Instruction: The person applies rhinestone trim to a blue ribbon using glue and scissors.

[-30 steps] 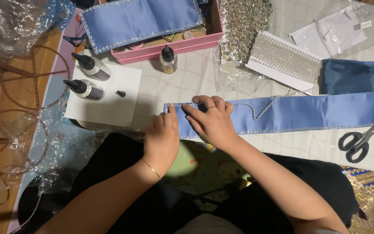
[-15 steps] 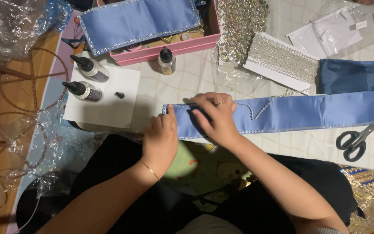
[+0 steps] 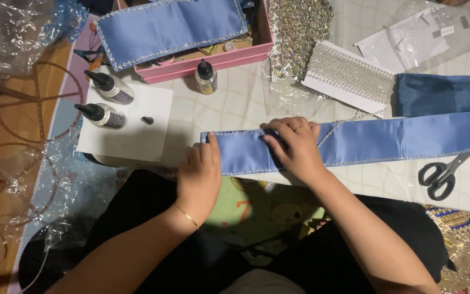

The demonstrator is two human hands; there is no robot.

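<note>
Blue satin ribbon (image 3: 387,139), edged with a thin rhinestone trim, lies flat across a white quilted table (image 3: 235,103), its near end at the table's front edge. Left hand (image 3: 199,177) rests at that end, fingers extended and pressing down on the fabric's corner, gripping nothing. Right hand (image 3: 296,146) lies flat on the ribbon just beside the left, fingers spread, palm down. Black-handled scissors (image 3: 441,174) sit below the ribbon toward its far end. Above the ribbon, a card of silver rhinestone trim (image 3: 349,76) and a pink box (image 3: 213,57) holding another blue ribbon piece; two glue bottles (image 3: 104,103) lie on white paper (image 3: 131,136) past the ribbon's near end.
</note>
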